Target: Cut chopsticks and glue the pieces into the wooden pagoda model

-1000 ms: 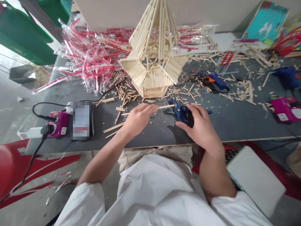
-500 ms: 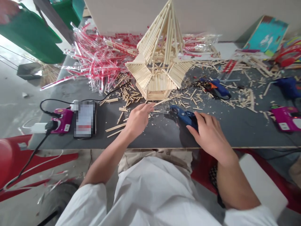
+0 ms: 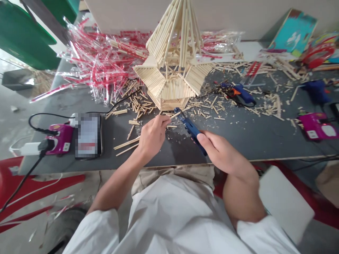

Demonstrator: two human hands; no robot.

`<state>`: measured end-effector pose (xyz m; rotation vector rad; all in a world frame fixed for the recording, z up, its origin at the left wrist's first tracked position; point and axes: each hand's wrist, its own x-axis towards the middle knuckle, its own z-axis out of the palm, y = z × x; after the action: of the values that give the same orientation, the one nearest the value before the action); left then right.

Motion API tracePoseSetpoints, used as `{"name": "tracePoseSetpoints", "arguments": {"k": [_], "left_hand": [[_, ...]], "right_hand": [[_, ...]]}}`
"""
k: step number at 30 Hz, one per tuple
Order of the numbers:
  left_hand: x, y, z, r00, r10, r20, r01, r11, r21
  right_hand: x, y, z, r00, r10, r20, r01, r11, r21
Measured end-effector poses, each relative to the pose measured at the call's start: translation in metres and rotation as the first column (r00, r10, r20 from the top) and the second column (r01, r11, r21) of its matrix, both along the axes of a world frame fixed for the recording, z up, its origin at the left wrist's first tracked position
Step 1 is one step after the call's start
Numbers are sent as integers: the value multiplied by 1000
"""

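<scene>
My left hand (image 3: 153, 137) pinches a thin wooden chopstick (image 3: 173, 115) that points right. The stick's far end meets the head of the blue hand cutter (image 3: 191, 127), whose jaws are too small to make out clearly. My right hand (image 3: 215, 150) is wrapped round the cutter's handles, thumb on top. Just beyond both hands stands a lantern-like chopstick structure (image 3: 176, 88) with a pointed top and flared panels. Loose chopsticks (image 3: 127, 143) lie beside my left wrist. Short cut pieces (image 3: 140, 106) are scattered near the structure's base.
Red-and-clear plastic wrappers (image 3: 100, 67) heap at the back left. A phone (image 3: 88, 137) and a purple power adapter (image 3: 61, 137) lie left. Glue guns (image 3: 239, 93) and another purple adapter (image 3: 316, 126) are right. Black cables cross the table, whose front edge (image 3: 275, 159) is near my body.
The cutter has swung more upright and moved left to the chopstick in my left hand. My right hand has moved left and turned thumb-up. The whole view has shifted slightly.
</scene>
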<state>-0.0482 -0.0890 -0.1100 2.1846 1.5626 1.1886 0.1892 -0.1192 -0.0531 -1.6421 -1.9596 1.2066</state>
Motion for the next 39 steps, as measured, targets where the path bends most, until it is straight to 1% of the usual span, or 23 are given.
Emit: {"name": "tracePoseSetpoints", "arguments": {"k": [5, 8, 15, 21, 25, 27, 36, 39], "left_hand": [[4, -2, -2, 999, -45, -8, 45, 999, 7], [5, -3, -2, 999, -18, -41, 19, 1000, 11], [5, -6, 1, 996, -5, -94, 7, 1000, 20], [6, -5, -1, 994, 6, -112, 1, 998, 63], [4, -5, -2, 993, -26, -117, 35, 997, 67], [4, -5, -2, 991, -41, -129, 50, 997, 66], [4, -6, -1, 983, -13, -181, 27, 997, 76], [4, -7, -1, 984, -21, -177, 35, 996, 76]], "right_hand": [[-13, -5, -5, 994, -23, -104, 24, 1000, 8], [-19, -9, -8, 989, -39, -141, 42, 999, 15], [-25, -10, -8, 991, -23, -128, 27, 999, 33], [-27, -14, -8, 992, -58, -114, 63, 997, 49], [-28, -15, -9, 992, -80, -102, 86, 995, 58], [-28, -15, -8, 992, -78, -102, 84, 995, 54], [-30, -14, -9, 992, -52, -117, 61, 995, 74], [-30, -14, -8, 992, -45, -119, 54, 996, 73]]}}
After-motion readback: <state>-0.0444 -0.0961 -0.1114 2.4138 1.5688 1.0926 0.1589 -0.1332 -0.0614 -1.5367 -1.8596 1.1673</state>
